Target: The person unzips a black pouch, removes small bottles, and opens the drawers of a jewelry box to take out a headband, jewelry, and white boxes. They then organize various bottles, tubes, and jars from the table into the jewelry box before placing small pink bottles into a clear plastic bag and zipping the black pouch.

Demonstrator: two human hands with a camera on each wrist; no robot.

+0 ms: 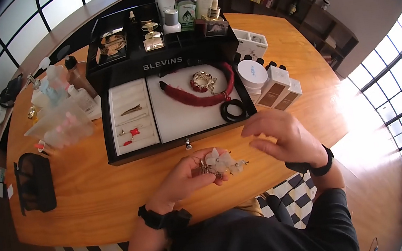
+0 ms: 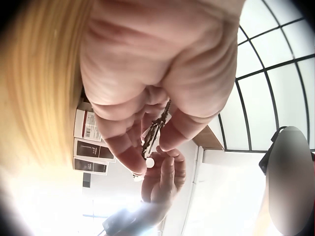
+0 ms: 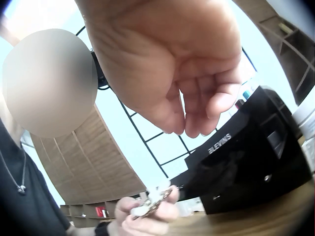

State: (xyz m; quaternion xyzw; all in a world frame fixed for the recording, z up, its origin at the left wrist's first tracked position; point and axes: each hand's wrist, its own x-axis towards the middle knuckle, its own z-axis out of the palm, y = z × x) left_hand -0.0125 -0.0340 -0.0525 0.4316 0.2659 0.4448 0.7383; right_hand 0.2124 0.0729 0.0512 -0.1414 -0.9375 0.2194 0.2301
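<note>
My left hand (image 1: 181, 183) pinches a hair clip (image 1: 221, 162) with translucent white flowers and a bronze-coloured metal frame, in front of the drawer's knob. The left wrist view has the clip (image 2: 156, 130) edge-on between thumb and fingers. My right hand (image 1: 286, 136) hovers to the right with loosely bent fingers, holding nothing; the right wrist view shows its palm (image 3: 167, 64) bare. Beyond both hands is the pulled-out drawer (image 1: 172, 122) of a black "BLEVINS" box (image 1: 163, 63). In it lie a dark red headband (image 1: 190, 96), gold-and-red jewellery (image 1: 203, 81) and black rings (image 1: 233, 111).
Bottles and tubes, among them a green bottle (image 1: 187, 10), stand on the box. White cartons (image 1: 274, 86) and a round white jar (image 1: 252, 73) are to its right. At left are a translucent container (image 1: 61, 128) and a black case (image 1: 36, 182).
</note>
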